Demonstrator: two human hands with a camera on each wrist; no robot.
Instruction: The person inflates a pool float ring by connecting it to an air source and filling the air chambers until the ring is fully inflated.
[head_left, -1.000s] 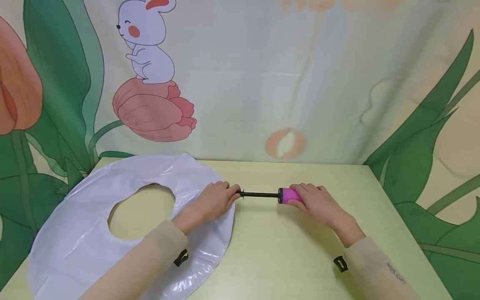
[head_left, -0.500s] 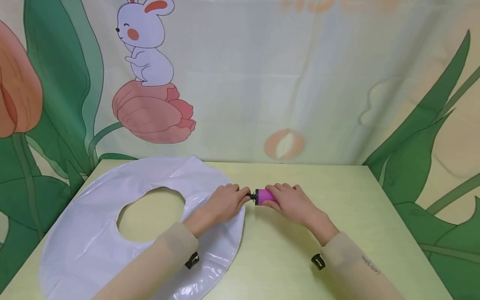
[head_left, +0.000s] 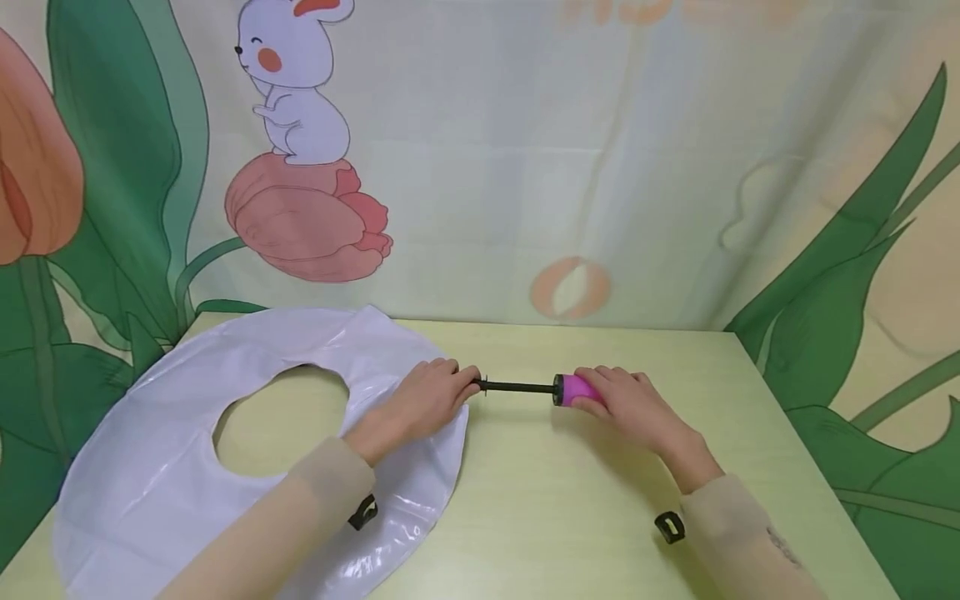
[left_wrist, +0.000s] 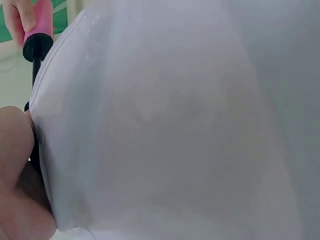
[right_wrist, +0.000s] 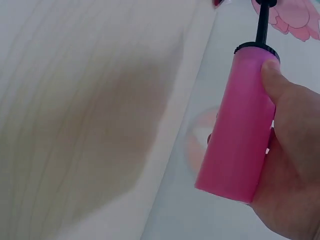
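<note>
A pink hand pump [head_left: 577, 389] spans the space between my two hands, its black rod [head_left: 521, 387] drawn well out of the barrel. My right hand [head_left: 633, 408] grips the pink barrel, with the thumb laid along it near the black collar [right_wrist: 257, 47] in the right wrist view. Fingers of my left hand [head_left: 423, 398] curl round the black handle end, which they mostly hide. Under the left hand and forearm lies a flat-looking white swim ring [head_left: 135, 467] with a large hole. Its glossy sheet [left_wrist: 175, 125] fills most of the left wrist view.
Everything is on a pale yellow-green table [head_left: 570, 500]. Behind it hangs a cloth backdrop [head_left: 480, 167] printed with a rabbit, tulips and leaves. The ring covers the table's left part and reaches the back edge.
Half a second ago the pump's rod was pushed nearly all the way in. Since then my right hand has moved right with the barrel, drawing the rod out again, as one second ago.
</note>
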